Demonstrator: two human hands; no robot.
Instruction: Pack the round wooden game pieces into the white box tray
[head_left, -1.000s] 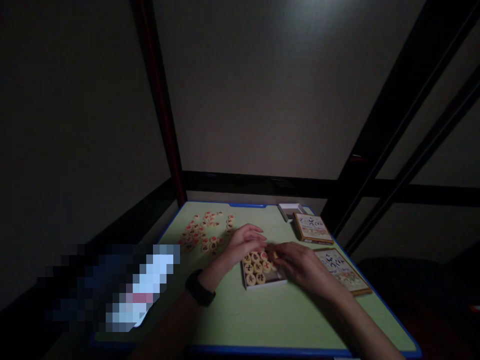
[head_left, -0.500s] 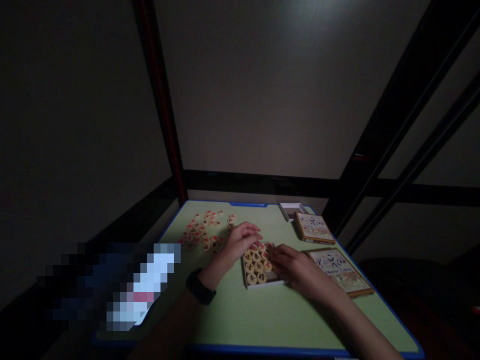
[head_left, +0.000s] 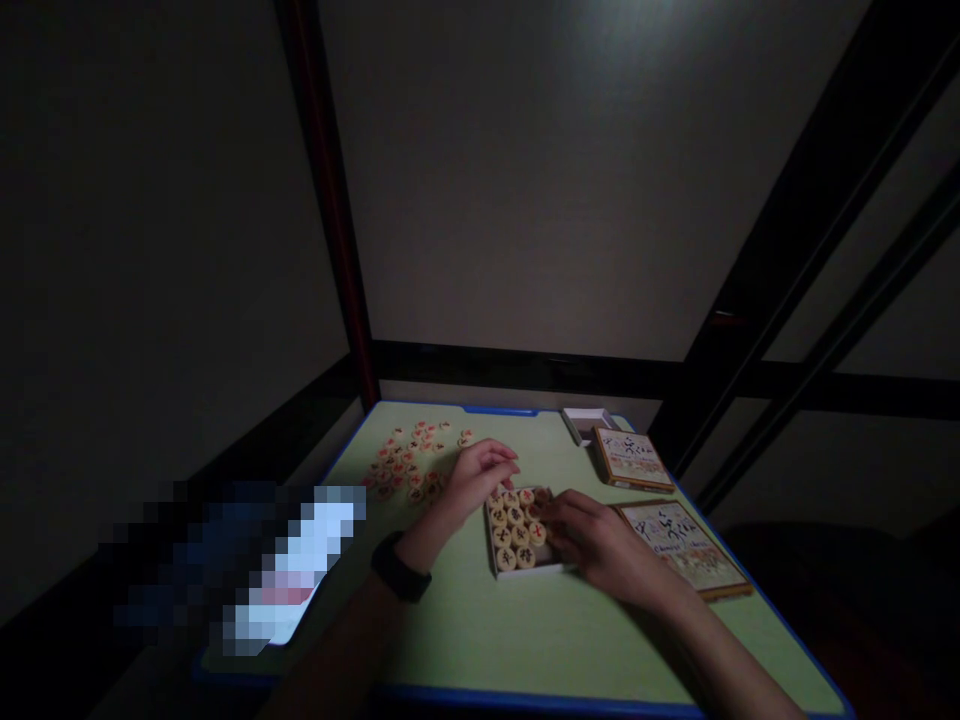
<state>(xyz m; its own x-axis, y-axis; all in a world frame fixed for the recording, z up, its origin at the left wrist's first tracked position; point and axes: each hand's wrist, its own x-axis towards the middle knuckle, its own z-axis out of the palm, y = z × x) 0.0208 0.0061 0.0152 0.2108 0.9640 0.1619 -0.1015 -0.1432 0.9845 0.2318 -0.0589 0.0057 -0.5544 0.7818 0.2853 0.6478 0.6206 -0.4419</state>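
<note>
A shallow box (head_left: 534, 571) on the table holds round Chinese chess pieces (head_left: 518, 535) laid in rows, with black or red characters. My left hand (head_left: 480, 478), a dark band on its wrist, hovers at the box's far left corner. Its fingers are loosely curved and apart, with nothing visible in them. Over the right side of the box, my right hand (head_left: 592, 540) has its fingers bent together at the pieces. Its fingertips are partly hidden, so whatever they grip cannot be made out. The near right part of the box shows bare bottom.
Loose chess pieces (head_left: 397, 466) lie scattered at the far left. Two printed Chinese chess box lids (head_left: 636, 460) are on the right, one nearer than the other. A white open tray (head_left: 589, 424) stands behind them. A lit, pixelated screen (head_left: 300, 570) is at the left edge.
My left hand has lifted slightly off the pieces at the box's far left corner, uncovering more of them. My right hand stays over the box's right side. The view has shifted slightly.
</note>
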